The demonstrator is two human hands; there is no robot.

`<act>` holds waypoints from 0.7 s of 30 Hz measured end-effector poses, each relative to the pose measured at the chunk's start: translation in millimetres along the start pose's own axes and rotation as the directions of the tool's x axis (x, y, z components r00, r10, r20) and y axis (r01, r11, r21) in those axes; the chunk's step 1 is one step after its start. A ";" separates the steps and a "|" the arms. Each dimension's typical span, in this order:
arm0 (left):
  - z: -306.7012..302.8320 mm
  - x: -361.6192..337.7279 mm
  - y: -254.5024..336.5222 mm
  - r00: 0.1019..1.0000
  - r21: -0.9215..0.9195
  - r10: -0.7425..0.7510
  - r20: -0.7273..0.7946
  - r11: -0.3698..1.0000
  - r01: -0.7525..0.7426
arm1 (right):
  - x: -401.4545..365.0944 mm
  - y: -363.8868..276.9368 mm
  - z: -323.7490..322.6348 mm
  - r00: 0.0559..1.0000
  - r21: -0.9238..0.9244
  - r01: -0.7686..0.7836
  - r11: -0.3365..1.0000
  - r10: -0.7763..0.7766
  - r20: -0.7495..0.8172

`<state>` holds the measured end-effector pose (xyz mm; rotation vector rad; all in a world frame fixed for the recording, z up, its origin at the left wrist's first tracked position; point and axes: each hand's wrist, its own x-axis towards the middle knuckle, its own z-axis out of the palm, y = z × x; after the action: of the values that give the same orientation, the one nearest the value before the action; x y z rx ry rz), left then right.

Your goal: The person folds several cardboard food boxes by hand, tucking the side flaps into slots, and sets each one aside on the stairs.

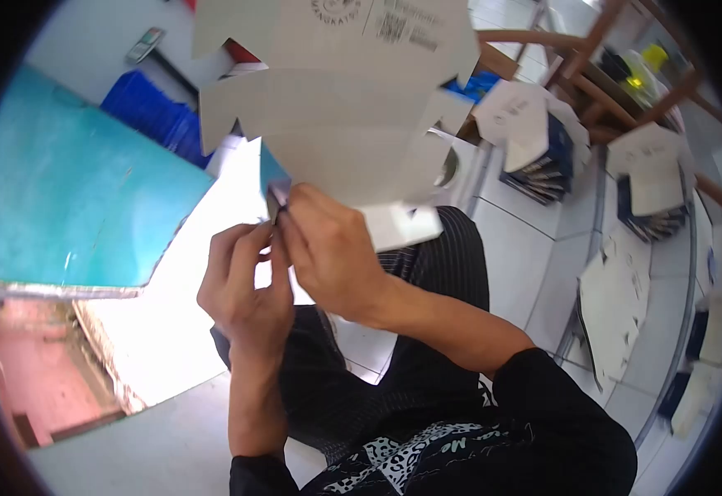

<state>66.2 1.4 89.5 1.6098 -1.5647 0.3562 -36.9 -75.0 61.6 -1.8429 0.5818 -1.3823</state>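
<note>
A large unfolded cardboard box (340,124), pale on its near face with printing at its far edge, stands up in front of my lap. My right hand (336,252) is closed, its thumb and fingers pinching the box's near left corner, where a small dark flap (276,194) bends up. My left hand (249,281) meets it there, fingertips closed on the same corner from below and to the left. The fingertips of both hands touch or nearly touch. Exactly how the flap lies between them is hidden.
Stacks of flat boxes (536,153) (654,194) lie on the tiled floor at right, with a loose sheet (617,302) nearer. A teal panel (80,190) is at left, beside a blue stack (154,116). Wooden chair legs (588,50) stand at the upper right.
</note>
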 end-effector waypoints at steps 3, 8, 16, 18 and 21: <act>-9.9 12.2 -20.7 0.932 -0.387 -0.325 0.159 0.848 0.361 | 14.9 0.9 -1.3 0.992 -0.036 0.091 0.995 -0.087 0.096; -44.6 34.3 -110.4 0.824 -0.847 -0.325 0.464 0.111 0.520 | 11.8 -4.5 15.0 0.877 -0.082 0.114 0.990 -0.062 0.476; -106.6 38.4 -91.6 0.804 -0.299 -0.379 0.458 0.787 0.541 | 25.9 -2.3 67.1 0.847 0.016 0.206 0.978 -0.186 0.498; -108.5 34.7 -88.0 0.832 -0.236 -0.440 0.338 0.817 0.527 | 30.9 -12.7 81.3 0.839 -0.024 0.249 0.968 -0.204 0.504; -103.7 30.5 -104.3 0.733 -0.549 -0.661 0.158 0.559 0.622 | 27.3 -15.9 107.1 0.837 -0.030 0.191 0.981 -0.147 0.527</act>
<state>203.4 41.1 136.0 1.5178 -0.7900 -0.4390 71.8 -53.8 75.8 -2.2632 0.1935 -0.8968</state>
